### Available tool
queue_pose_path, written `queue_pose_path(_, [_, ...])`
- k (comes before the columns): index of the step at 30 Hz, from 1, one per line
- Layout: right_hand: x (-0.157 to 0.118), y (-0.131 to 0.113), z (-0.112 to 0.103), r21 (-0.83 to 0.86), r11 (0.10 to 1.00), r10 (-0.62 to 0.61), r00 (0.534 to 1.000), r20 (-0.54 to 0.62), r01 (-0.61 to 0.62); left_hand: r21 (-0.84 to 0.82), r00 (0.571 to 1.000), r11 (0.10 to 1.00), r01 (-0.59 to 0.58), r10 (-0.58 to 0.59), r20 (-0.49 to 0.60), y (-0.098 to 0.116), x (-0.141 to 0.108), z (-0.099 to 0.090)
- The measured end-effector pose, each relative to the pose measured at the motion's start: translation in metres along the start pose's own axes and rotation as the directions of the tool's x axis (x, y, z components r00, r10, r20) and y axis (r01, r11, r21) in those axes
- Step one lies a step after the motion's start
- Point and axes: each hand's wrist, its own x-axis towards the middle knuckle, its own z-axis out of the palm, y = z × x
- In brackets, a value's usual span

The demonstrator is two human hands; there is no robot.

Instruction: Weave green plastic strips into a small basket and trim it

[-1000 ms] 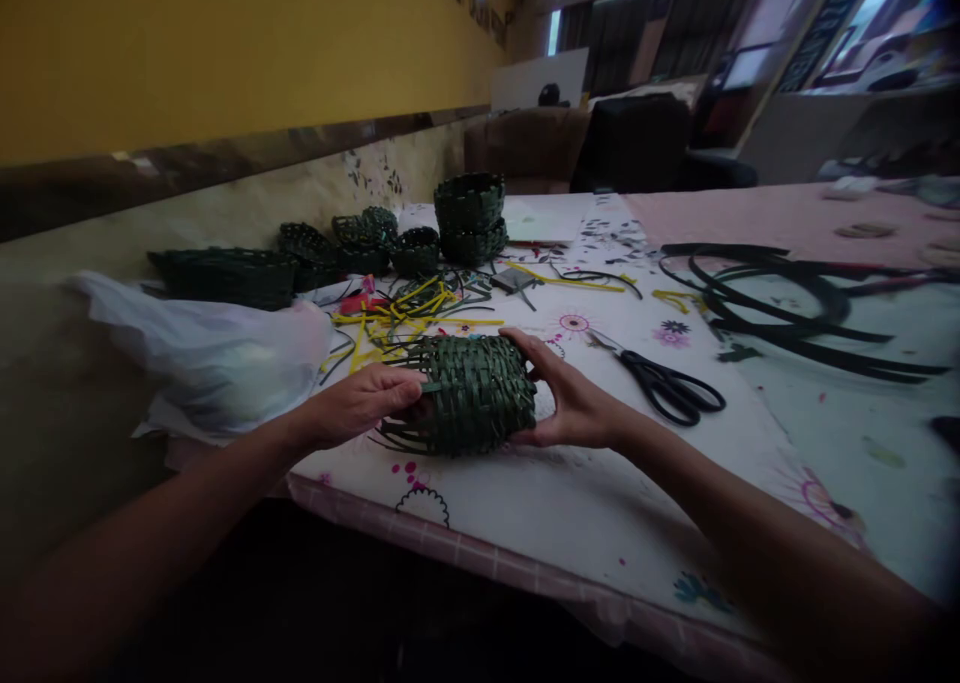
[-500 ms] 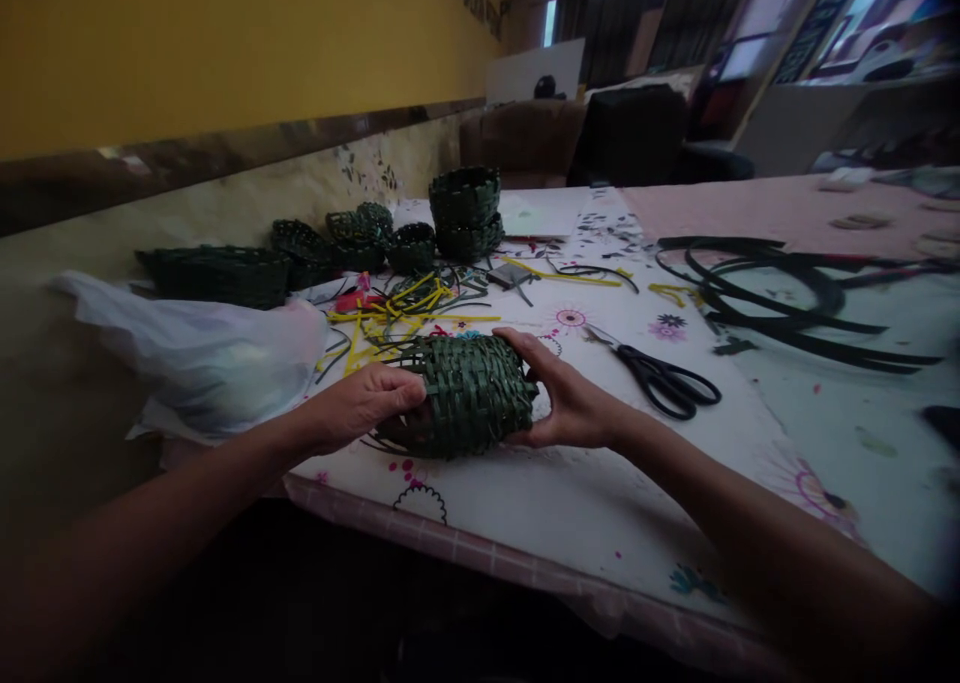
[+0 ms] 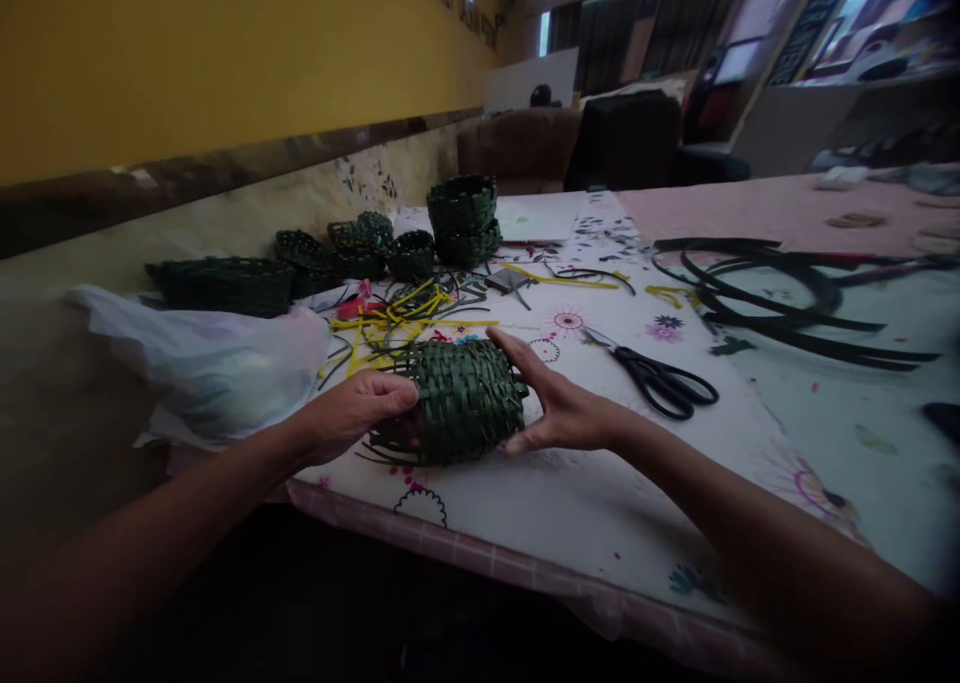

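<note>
A dark green woven basket (image 3: 472,400) lies on its side near the table's front edge, with loose strip ends sticking out at its left. My left hand (image 3: 360,408) grips the left rim, the thumb on the outside and the other fingers partly hidden. At the basket's right end my right hand (image 3: 559,403) is spread around it, thumb below and fingers above. Black-handled scissors (image 3: 660,378) lie to the right of that hand. Behind the basket is a tangle of yellow and green strips (image 3: 420,308).
Several finished-looking green baskets (image 3: 225,281) line the wall side, two of them stacked (image 3: 463,218). A white plastic bag (image 3: 225,368) is at the left. Coiled dark strips (image 3: 795,308) lie at the right on the table (image 3: 600,523). Chairs (image 3: 626,143) stand behind.
The basket has shifted slightly left and turned a little. My right hand's fingers and thumb have opened somewhat wider around its end. My left hand keeps its grip.
</note>
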Motion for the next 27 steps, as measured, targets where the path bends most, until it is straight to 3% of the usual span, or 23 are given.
queue_pose_path(3, [0.002,-0.008,-0.001,0.041,0.999,-0.007,1.0,-0.011,0.007,-0.029,1.0,1.0,0.004,-0.004,0.005,-0.005,-0.001,-0.004])
queue_pose_path(10, [0.005,-0.026,0.0,-0.037,0.999,-0.033,0.999,-0.027,0.032,-0.049,0.998,0.999,-0.006,0.009,0.055,-0.016,0.001,-0.011])
queue_pose_path(18, [0.004,-0.026,-0.001,-0.073,0.996,-0.062,0.998,-0.024,0.06,-0.064,0.994,0.998,0.009,-0.002,0.113,-0.016,0.004,-0.003])
queue_pose_path(27, [0.003,-0.026,0.003,-0.133,0.985,-0.113,0.993,-0.009,0.111,0.059,0.998,0.997,0.046,-0.048,0.04,-0.006,-0.004,0.006])
